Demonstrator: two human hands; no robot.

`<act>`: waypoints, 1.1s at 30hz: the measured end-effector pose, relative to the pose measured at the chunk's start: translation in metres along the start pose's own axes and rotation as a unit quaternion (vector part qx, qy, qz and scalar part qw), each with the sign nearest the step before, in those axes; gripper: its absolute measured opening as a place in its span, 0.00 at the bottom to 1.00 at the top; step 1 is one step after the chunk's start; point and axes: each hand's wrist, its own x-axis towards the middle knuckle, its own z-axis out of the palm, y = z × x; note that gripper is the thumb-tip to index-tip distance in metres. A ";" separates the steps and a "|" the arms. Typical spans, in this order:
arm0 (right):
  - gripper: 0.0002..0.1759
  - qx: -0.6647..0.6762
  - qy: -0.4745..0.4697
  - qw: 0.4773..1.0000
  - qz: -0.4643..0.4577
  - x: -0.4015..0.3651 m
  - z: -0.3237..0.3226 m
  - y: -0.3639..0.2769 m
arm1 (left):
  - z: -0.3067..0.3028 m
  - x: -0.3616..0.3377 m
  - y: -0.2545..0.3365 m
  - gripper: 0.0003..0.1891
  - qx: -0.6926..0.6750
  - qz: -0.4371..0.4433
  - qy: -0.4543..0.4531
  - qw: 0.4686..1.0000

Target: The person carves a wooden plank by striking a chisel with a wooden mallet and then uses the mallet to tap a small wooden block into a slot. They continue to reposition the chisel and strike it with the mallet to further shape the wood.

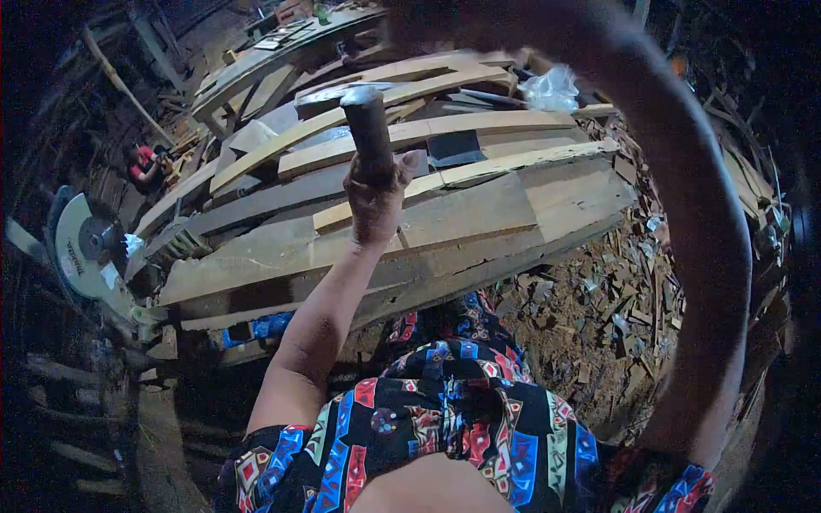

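Observation:
My left hand [375,201] is wrapped round a thick, dark cylindrical piece [369,132] with a pale, worn top end, held upright with the thumb along its right side. The hand overlaps the stacked wooden boards [428,214] in front of me. My right arm arches high across the right of the view, and my right hand [428,26] is a dark shape at the top edge, its fingers lost in shadow. A small black flat piece [455,149] lies on the boards to the right of my left hand.
A power saw with a round guard [81,244] stands at the left. Clear plastic [550,88] lies on the boards' far right. Wood scraps [624,291] cover the ground at right. Behind is a worktable [248,73]; a person in red [145,164] crouches far left.

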 end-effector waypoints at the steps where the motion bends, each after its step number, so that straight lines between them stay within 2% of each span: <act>1: 0.12 -0.012 0.001 1.000 0.008 -0.002 0.010 0.004 | 0.001 -0.001 0.001 0.09 0.002 0.006 0.003 1.000; 5: 0.17 -0.065 0.018 0.997 0.034 -0.011 0.056 0.022 | 0.000 0.001 0.001 0.11 0.047 -0.003 0.018 0.999; 6: 0.19 -0.078 0.023 0.996 0.039 -0.010 0.059 0.023 | 0.001 0.002 -0.004 0.12 0.052 0.022 0.025 0.998; 7: 0.14 0.036 -0.031 0.990 0.131 -0.011 0.060 0.020 | 0.001 0.002 -0.005 0.12 0.061 0.026 0.023 0.998; 9: 0.13 0.057 -0.060 0.984 0.156 -0.005 0.031 0.006 | 0.002 0.000 -0.001 0.13 0.082 0.014 0.016 0.996; 11: 0.11 -0.060 0.005 0.998 0.032 0.009 0.000 -0.007 | -0.001 -0.001 0.000 0.13 0.081 -0.012 0.007 0.997; 13: 0.10 -0.101 0.166 0.980 0.044 0.014 -0.019 -0.038 | -0.004 0.000 0.000 0.13 0.063 -0.026 0.005 0.998; 15: 0.13 -0.113 0.198 0.966 0.119 0.003 -0.003 -0.031 | -0.004 0.000 0.002 0.13 0.068 -0.038 0.011 0.997; 17: 0.20 0.088 0.084 0.992 -0.030 -0.008 0.052 0.028 | -0.005 0.001 0.002 0.14 0.059 -0.044 0.021 0.997; 18: 0.18 0.041 0.045 0.993 0.099 -0.018 0.074 0.030 | -0.005 0.000 -0.001 0.13 0.043 -0.046 0.025 0.998; 19: 0.18 0.053 -0.006 0.988 0.148 -0.016 0.062 0.034 | -0.005 -0.001 -0.003 0.13 0.026 -0.049 0.026 0.998; 20: 0.17 0.062 -0.061 0.977 0.193 -0.009 0.043 0.035 | -0.003 0.000 -0.002 0.13 0.071 -0.013 0.017 0.997; 21: 0.15 -0.010 -0.005 0.984 0.180 -0.004 0.032 0.019 | -0.003 0.002 0.001 0.13 0.119 0.022 0.011 0.993; 22: 0.15 -0.022 0.046 0.988 0.144 -0.004 0.020 0.011 | -0.005 0.002 0.002 0.13 0.168 0.055 0.004 0.984; 25: 0.14 -0.062 0.171 0.980 0.083 -0.009 0.004 0.010 | -0.009 -0.001 0.000 0.12 0.057 -0.025 -0.005 0.998; 26: 0.14 -0.105 0.191 0.974 0.068 -0.010 0.010 0.020 | -0.010 -0.001 -0.001 0.13 0.065 -0.046 0.000 0.997; 27: 0.14 -0.135 0.186 0.972 0.044 -0.008 0.023 0.028 | -0.010 -0.001 -0.003 0.13 0.073 -0.064 0.005 0.995; 28: 0.14 -0.039 0.110 0.990 0.075 -0.015 0.039 0.028 | -0.011 0.000 -0.001 0.13 0.098 -0.046 0.005 0.994; 29: 0.14 0.086 0.008 0.986 0.140 -0.016 0.053 0.019 | -0.011 0.001 0.000 0.13 0.123 -0.027 0.007 0.992; 30: 0.14 0.148 -0.044 0.971 0.184 -0.016 0.058 0.017 | -0.011 0.002 0.004 0.13 0.165 0.026 0.000 0.986; 31: 0.16 0.197 -0.039 0.969 0.144 -0.014 0.052 0.025 | -0.008 0.003 0.005 0.12 0.203 0.079 -0.008 0.976; 32: 0.19 -0.001 -0.054 0.986 0.155 -0.004 0.034 0.023 | -0.007 0.002 0.004 0.12 0.154 0.046 -0.003 0.987; 33: 0.14 0.116 0.012 0.982 0.149 0.003 0.017 0.002 | -0.008 0.000 0.001 0.12 0.107 0.011 0.003 0.994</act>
